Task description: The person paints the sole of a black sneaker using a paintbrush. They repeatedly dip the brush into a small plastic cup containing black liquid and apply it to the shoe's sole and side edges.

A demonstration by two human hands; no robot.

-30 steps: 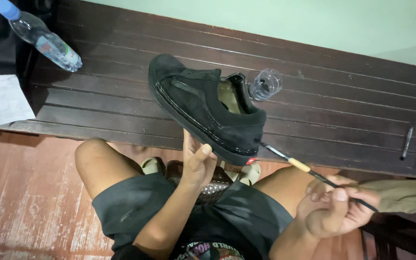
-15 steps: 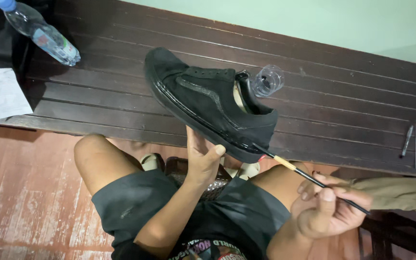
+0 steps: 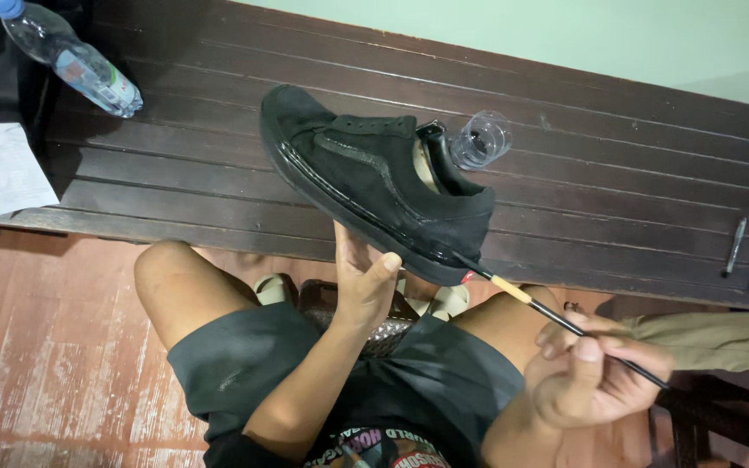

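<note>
Black suede shoe (image 3: 374, 186) is sitting up on my left hand (image 3: 364, 282) right now, sole resting on my fingertips and thumb, toe pointing up and left, heel down toward my right side. I'm holding it in the air above my lap, in front of the dark slatted wooden desk (image 3: 617, 186). So the left grip is propping it from underneath with fingers spread, more a cradle than a clamp.

My right hand (image 3: 595, 377) is pinching a thin paintbrush (image 3: 556, 316), fingers closed tight around the dark handle, and the tip is touching the glossy sole edge just by the heel. The rubber band is looking wet and shiny along most of its length.

What I reckon is working here: keeping the brush at a low angle so only the tip is riding the rubber, not the suede above it. Steadying the shoe matters more than the brush hand, I think, since a wobble would be smearing onto the fabric.

Behind the shoe a small clear cup (image 3: 480, 139) is lying on the desk, a plastic water bottle (image 3: 75, 61) off to the far left, and a pen (image 3: 733, 247) at the right edge.
</note>
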